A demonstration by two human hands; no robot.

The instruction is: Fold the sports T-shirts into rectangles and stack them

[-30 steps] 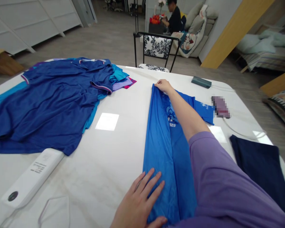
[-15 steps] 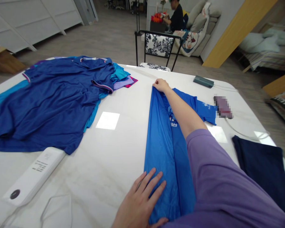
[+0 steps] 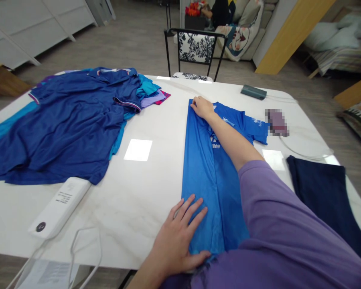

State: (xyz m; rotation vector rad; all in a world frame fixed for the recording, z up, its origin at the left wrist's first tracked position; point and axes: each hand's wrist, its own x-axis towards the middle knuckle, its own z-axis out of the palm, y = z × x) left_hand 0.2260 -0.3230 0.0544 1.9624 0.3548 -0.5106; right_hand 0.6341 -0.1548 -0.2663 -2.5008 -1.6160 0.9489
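A blue T-shirt [image 3: 197, 160] with pale print lies on the table, its left side folded over in a long strip. Flat on the lower part of that strip rests my left hand [image 3: 182, 230], fingers spread. My right hand [image 3: 202, 107] is at the strip's far end, fingers bent together on the cloth close to the corner. My right forearm crosses over the shirt and hides part of its print. One short sleeve sticks out to the right, near a blurred-out phone-like object [image 3: 277, 122].
Left on the white table [image 3: 156, 192] lies a pile of shirts with a dark blue polo [image 3: 75, 116] on top. A white device [image 3: 60, 206] with a cable touches it. Folded navy cloth [image 3: 321, 188] and a dark green box [image 3: 253, 92] are right. A chair [image 3: 195, 48] stands beyond; a person sits behind.
My right hand has shifted from the corner tip slightly inward onto the strip. My left hand stays flat on the shirt. The view has tilted down, showing the table's near edge.
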